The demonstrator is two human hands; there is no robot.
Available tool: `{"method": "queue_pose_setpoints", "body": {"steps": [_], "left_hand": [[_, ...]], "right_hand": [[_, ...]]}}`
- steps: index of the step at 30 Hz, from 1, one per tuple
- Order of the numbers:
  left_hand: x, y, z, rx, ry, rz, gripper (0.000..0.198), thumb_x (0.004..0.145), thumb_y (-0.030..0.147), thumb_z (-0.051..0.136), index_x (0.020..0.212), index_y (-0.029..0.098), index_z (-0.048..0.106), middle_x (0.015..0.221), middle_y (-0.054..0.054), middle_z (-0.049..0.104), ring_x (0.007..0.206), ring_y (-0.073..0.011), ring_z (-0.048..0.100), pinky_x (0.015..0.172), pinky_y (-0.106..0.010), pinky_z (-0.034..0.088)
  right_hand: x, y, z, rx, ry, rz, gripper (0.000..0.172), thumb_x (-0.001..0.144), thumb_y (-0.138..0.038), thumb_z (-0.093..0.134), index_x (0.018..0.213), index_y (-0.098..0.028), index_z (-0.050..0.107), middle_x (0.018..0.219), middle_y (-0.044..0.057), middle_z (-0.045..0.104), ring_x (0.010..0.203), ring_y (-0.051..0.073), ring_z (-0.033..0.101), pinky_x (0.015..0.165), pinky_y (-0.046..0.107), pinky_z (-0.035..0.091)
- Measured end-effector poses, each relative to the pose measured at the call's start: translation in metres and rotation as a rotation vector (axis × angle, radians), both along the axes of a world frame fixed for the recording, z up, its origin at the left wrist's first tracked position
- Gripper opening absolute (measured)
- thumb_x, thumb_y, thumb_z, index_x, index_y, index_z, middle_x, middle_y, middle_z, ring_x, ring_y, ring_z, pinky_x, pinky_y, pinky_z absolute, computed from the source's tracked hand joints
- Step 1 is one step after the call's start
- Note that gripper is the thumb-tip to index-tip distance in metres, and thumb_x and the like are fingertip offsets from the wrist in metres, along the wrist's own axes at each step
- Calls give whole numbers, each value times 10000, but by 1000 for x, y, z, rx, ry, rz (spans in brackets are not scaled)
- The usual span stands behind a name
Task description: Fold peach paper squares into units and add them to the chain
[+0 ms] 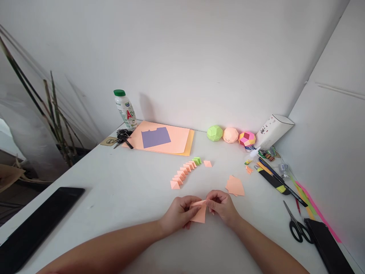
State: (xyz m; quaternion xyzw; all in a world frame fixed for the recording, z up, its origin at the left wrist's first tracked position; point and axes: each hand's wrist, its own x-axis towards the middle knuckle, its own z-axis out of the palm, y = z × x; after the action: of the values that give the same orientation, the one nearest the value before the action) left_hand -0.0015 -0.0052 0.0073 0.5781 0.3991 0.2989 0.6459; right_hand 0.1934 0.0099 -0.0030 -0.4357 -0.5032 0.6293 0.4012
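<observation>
Near the front of the white table I hold a small peach sheet of paper [199,215] between both hands. My left hand [178,214] grips its left side, thumb on top. With thumb and forefinger, my right hand [221,206] pinches the upper right corner, where the top edge looks folded over. Just beyond lies a curved row of folded peach paper pieces [182,173], ending in green ones [197,161] at the far end. A single peach folded piece [208,163] rests beside that end. To the right sits a loose stack of peach paper [235,185].
Scissors [298,224], a black phone [327,243], a utility knife [272,180] and pens line the right side. Paper balls [230,135] stand along the wall. Larger paper sheets [179,139], keys [124,137] and a bottle [126,110] are at back left; a black tablet-like slab [42,224] lies left.
</observation>
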Motion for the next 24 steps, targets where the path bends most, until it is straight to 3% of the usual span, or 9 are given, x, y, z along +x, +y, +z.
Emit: {"method": "queue_pose_setpoints", "body": {"steps": [24], "left_hand": [[0,-1,4,-16,21,30,398,836,491,486,883,152,689,516,23,518,380,-83,454,395,-195,369]], "right_hand": [[-5,-3,2,14,-18,-73,214,644,-328,767,651,-165,629,490,-40,543,411,88,465,391,217,378]]}}
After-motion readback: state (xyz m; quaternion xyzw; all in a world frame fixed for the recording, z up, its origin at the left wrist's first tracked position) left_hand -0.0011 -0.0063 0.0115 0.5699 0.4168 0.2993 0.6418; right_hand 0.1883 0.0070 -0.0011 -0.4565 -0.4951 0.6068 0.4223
